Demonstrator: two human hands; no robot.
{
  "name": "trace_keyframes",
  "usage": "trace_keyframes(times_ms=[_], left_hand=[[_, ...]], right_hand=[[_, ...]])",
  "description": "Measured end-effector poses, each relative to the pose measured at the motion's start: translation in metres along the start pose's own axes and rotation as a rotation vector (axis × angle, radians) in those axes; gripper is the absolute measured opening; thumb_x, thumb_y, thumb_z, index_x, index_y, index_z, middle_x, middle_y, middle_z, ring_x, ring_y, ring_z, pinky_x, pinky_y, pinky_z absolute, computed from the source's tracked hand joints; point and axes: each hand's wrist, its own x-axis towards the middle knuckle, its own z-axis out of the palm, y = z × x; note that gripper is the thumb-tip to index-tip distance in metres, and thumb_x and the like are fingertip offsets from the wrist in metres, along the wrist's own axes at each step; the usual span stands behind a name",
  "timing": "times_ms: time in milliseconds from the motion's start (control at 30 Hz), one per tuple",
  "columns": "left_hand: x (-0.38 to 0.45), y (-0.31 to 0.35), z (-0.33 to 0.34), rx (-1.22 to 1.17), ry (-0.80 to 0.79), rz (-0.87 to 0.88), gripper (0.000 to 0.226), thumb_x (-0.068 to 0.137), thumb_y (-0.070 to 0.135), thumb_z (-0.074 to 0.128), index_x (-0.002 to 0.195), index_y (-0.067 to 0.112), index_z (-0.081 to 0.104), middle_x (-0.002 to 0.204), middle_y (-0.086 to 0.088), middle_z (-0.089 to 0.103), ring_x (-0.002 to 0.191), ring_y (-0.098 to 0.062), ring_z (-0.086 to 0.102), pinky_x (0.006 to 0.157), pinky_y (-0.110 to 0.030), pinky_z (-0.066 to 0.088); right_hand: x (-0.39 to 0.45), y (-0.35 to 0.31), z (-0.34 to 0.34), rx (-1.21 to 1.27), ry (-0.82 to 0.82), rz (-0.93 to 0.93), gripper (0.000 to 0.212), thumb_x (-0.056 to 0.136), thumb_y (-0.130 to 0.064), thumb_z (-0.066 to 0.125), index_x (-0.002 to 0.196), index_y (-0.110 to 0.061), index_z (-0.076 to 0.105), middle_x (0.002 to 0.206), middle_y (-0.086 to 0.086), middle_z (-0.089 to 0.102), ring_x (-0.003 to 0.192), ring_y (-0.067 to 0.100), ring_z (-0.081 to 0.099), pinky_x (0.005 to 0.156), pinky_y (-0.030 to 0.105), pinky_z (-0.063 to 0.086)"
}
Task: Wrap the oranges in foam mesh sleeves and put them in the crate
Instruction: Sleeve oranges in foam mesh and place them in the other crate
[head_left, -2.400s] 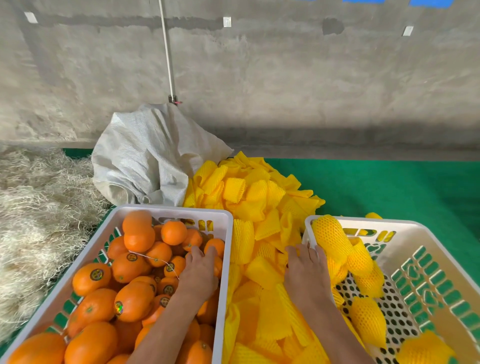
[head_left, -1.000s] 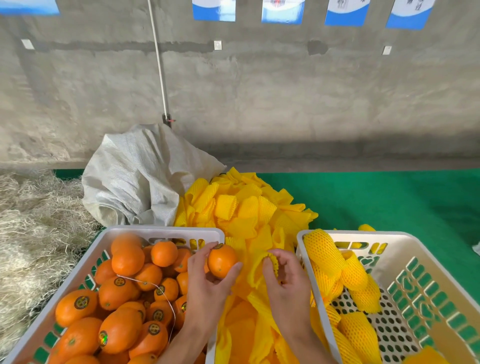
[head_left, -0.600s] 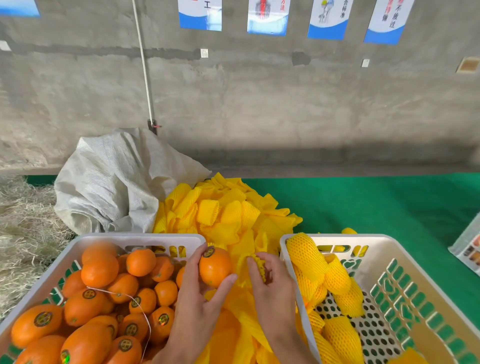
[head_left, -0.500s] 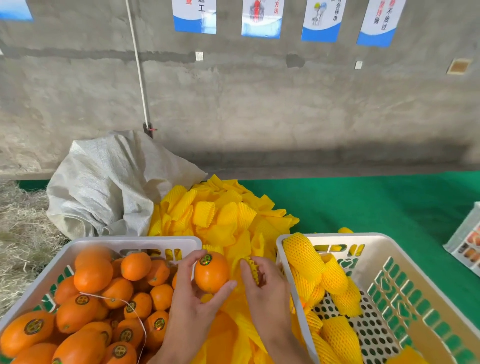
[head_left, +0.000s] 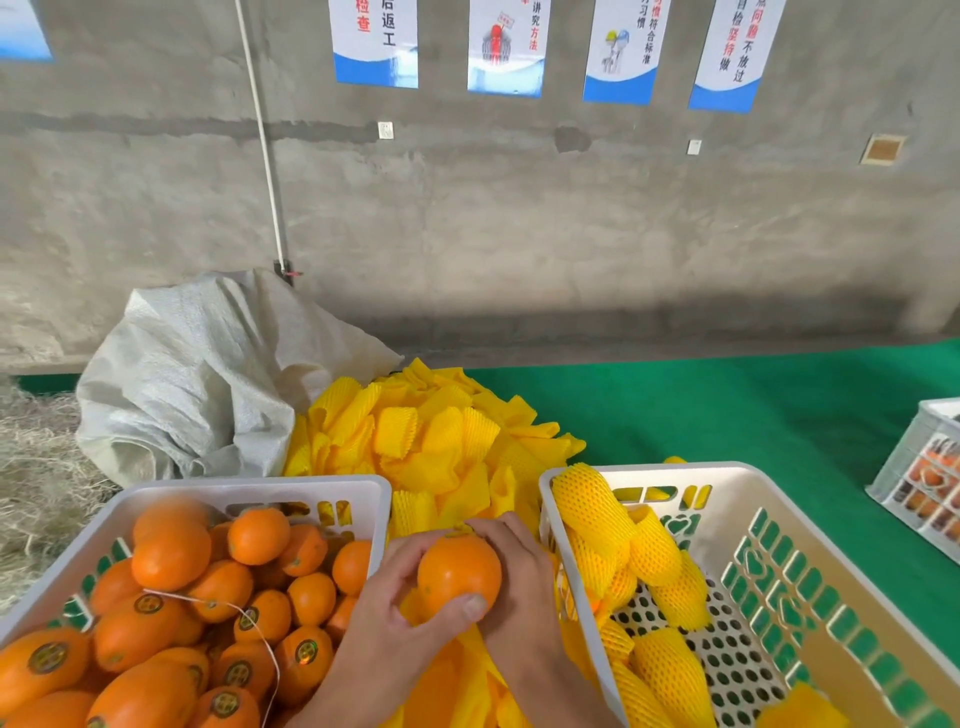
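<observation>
Left hand (head_left: 395, 618) grips one bare orange (head_left: 459, 576), thumb curled over its near face, fingers behind. It sits between the two crates, above the loose pile of foam mesh sleeves (head_left: 441, 447). Right hand (head_left: 519, 577) curls around the orange's far and right side; a sliver of yellow sleeve (head_left: 460, 531) shows at the top edge of the fruit, seemingly pinched there, though the grip itself is hidden behind the orange. Judged step: sleeve mouth being started over the fruit. To do it well: keep the mouth stretched wide with the right fingers, push the orange in stem-end first with the left thumb, then draw the mesh evenly down so no bare skin shows and both ends close over. Foam tears if pulled from one side only. Left crate (head_left: 249, 486) holds unwrapped oranges, several with round gold-and-dark stickers (head_left: 48, 657), print too small to read. Right crate (head_left: 649, 470) holds wrapped oranges (head_left: 592, 506) along its left and near parts; much perforated floor remains visible, so the task looks early. Wall posters (head_left: 506, 47) carry Chinese text: "返工", "方法", "不放过", partly cropped. Grey woven sack (head_left: 208, 374) lies far left of the pile.
</observation>
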Motion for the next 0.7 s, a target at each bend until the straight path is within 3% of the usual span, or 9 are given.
trace_keyframes(times_ms=[100,233,300,367,433,500,567,700], left_hand=[[-0.001,-0.001,0.003,0.083,0.027,-0.005,0.092,0.044,0.093,0.076,0.117,0.037,0.072,0.117,0.008,0.065,0.111,-0.004,0.062,0.087,-0.012,0.049],[0.002,0.001,0.000,0.160,0.066,0.022,0.071,0.054,0.095,0.066,0.117,0.062,0.065,0.134,0.024,0.057,0.130,0.008,0.041,0.101,-0.020,0.040],[0.006,0.001,-0.006,0.162,0.083,-0.007,0.059,0.060,0.092,0.064,0.112,0.066,0.066,0.141,0.039,0.049,0.139,0.011,0.031,0.109,-0.027,0.035],[0.009,0.002,-0.010,0.074,0.109,-0.076,0.049,0.061,0.085,0.066,0.105,0.064,0.071,0.144,0.036,0.049,0.142,0.008,0.033,0.113,-0.030,0.036],[0.010,0.005,-0.012,-0.045,0.112,-0.132,0.053,0.059,0.086,0.068,0.105,0.061,0.073,0.139,0.027,0.060,0.134,0.005,0.050,0.101,-0.022,0.046],[0.010,0.006,-0.012,-0.120,0.096,-0.150,0.065,0.057,0.090,0.070,0.107,0.048,0.078,0.121,0.014,0.075,0.115,0.000,0.067,0.083,-0.013,0.054],[0.011,0.005,-0.012,-0.135,0.125,-0.159,0.069,0.057,0.088,0.074,0.105,0.038,0.081,0.107,0.005,0.080,0.102,-0.005,0.073,0.077,-0.011,0.054],[0.015,-0.002,-0.014,-0.103,0.177,-0.157,0.063,0.058,0.076,0.082,0.096,0.025,0.082,0.094,-0.006,0.079,0.088,-0.015,0.073,0.078,-0.030,0.060]], right_hand=[[0.001,0.000,-0.003,0.079,-0.007,-0.014,0.029,0.081,-0.028,0.075,0.109,-0.018,0.076,0.101,-0.005,0.066,0.089,0.011,0.066,0.072,0.038,0.056],[0.001,0.000,0.001,0.195,-0.026,0.069,0.032,0.084,-0.014,0.081,0.108,-0.033,0.073,0.108,-0.018,0.067,0.101,0.000,0.064,0.080,0.020,0.055],[0.002,0.000,0.006,0.184,-0.046,0.144,0.034,0.088,-0.006,0.077,0.113,-0.029,0.075,0.107,-0.020,0.065,0.103,-0.002,0.063,0.084,0.020,0.055],[0.005,-0.002,0.010,0.259,-0.031,0.209,0.027,0.094,-0.008,0.073,0.111,-0.029,0.077,0.102,-0.018,0.065,0.102,0.003,0.065,0.087,0.024,0.056],[0.009,-0.003,0.009,0.386,-0.024,0.247,0.019,0.100,-0.018,0.067,0.108,-0.031,0.078,0.102,-0.016,0.066,0.100,0.007,0.067,0.086,0.024,0.056],[0.011,-0.004,0.007,0.449,-0.049,0.244,0.018,0.101,-0.022,0.064,0.105,-0.030,0.079,0.101,-0.010,0.069,0.098,0.007,0.068,0.083,0.022,0.055],[0.011,-0.006,0.006,0.480,-0.073,0.244,0.018,0.102,-0.021,0.062,0.101,-0.028,0.079,0.099,-0.006,0.070,0.093,0.006,0.067,0.079,0.020,0.053],[0.010,-0.009,0.005,0.455,-0.017,0.246,0.016,0.101,-0.036,0.060,0.100,-0.028,0.074,0.089,-0.009,0.071,0.078,0.002,0.060,0.070,0.017,0.047]])
